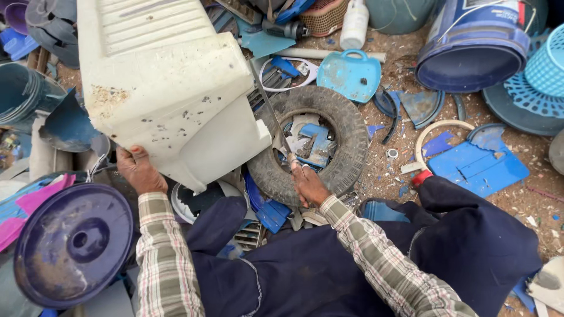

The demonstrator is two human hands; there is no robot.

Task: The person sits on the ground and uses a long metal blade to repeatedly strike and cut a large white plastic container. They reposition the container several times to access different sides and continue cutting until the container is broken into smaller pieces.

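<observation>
My left hand [138, 169] grips the lower edge of a large, dirty white plastic casing [164, 88] and holds it up tilted at the upper left. My right hand [306, 185] is closed on the handle of a long knife [271, 111], whose blade points up and away, lying against the casing's right edge. Just beneath the right hand sits a small black tyre [346, 126] filled with blue and white plastic scraps. I sit on the ground in dark blue trousers and plaid sleeves.
Broken blue plastic covers the dirt: a dustpan [352, 73], a flat lid piece [479, 167], a big blue bucket [473, 44], a light-blue basket [546, 61]. A round purple lid [73, 243] lies at lower left, a white bottle [354, 23] at top.
</observation>
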